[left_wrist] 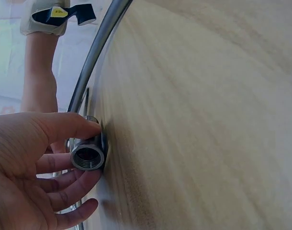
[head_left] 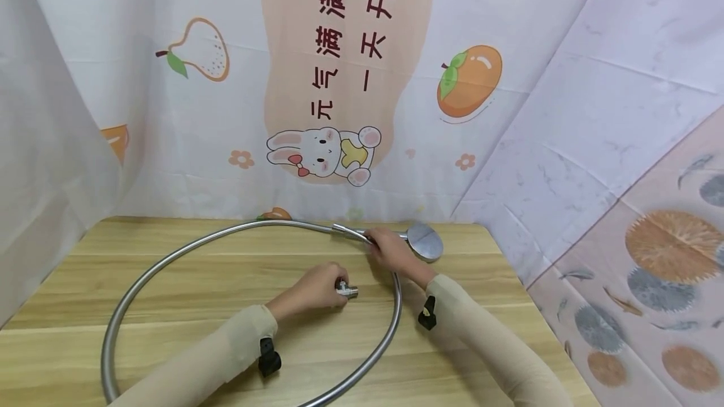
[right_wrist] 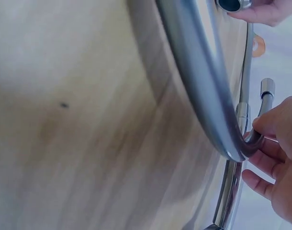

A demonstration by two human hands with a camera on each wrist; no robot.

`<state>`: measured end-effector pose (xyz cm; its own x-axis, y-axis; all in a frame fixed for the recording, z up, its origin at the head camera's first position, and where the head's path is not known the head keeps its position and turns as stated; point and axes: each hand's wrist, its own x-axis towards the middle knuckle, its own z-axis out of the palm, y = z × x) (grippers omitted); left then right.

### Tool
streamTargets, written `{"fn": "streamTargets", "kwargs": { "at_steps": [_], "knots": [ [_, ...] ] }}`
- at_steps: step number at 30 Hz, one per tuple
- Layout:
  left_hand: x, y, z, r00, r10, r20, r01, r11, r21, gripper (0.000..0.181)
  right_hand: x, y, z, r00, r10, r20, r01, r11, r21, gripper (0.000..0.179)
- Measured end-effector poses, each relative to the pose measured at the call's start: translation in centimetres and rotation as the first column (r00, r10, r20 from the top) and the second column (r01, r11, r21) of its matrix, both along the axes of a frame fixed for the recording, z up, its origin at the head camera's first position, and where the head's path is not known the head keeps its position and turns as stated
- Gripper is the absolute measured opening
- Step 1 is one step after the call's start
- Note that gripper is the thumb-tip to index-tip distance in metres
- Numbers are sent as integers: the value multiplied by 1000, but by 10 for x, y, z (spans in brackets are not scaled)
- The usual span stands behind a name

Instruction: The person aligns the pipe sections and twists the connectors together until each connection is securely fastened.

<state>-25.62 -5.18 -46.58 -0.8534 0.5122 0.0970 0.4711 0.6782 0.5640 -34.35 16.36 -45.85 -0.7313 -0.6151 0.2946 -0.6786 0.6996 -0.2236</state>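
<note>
My left hand (head_left: 322, 286) pinches a small chrome threaded fitting (head_left: 351, 292) between thumb and fingers, low over the table. In the left wrist view the fitting's open end, with inner threads, faces the camera. My right hand (head_left: 390, 250) grips a grey metal shower hose (head_left: 397, 306) just behind its free end. That end's silver connector (right_wrist: 267, 88) sticks out past the thumb in the right wrist view. The hose's other end joins the handle of a round shower head (head_left: 425, 242), which lies right behind my right hand.
The hose loops widely over the wood-grain table (head_left: 226, 281), around my left hand and forearm. A printed white curtain (head_left: 220, 118) hangs along the table's back edge, with more sheeting on both sides. Black straps with small cameras (head_left: 269, 357) sit on both wrists.
</note>
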Motion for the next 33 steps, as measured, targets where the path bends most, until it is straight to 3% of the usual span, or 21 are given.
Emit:
{"fn": "streamTargets", "kwargs": {
  "at_steps": [9, 17, 22, 28, 33],
  "knots": [
    [-10, -14, -1, 996, 14, 86, -22, 995, 97, 14, -15, 2, 3, 997, -53, 58, 58, 993, -103, 20],
    [-32, -22, 8, 995, 80, 55, -88, 983, 162, 22, -24, -1, 16, 997, -66, 47, 74, 976, -205, 26],
    [-46, -27, 23, 995, 87, 45, -95, 973, 213, 24, -29, -3, 25, 996, -74, 41, 83, 955, -285, 26],
    [-58, -44, 51, 995, 98, 28, -102, 953, 286, 21, -35, -5, 37, 994, -92, 62, 109, 924, -366, 24],
    [-64, -61, 71, 985, 173, -12, -160, 932, 325, 27, -38, -8, 46, 992, -103, 66, 121, 896, -427, 23]
  ]
}}
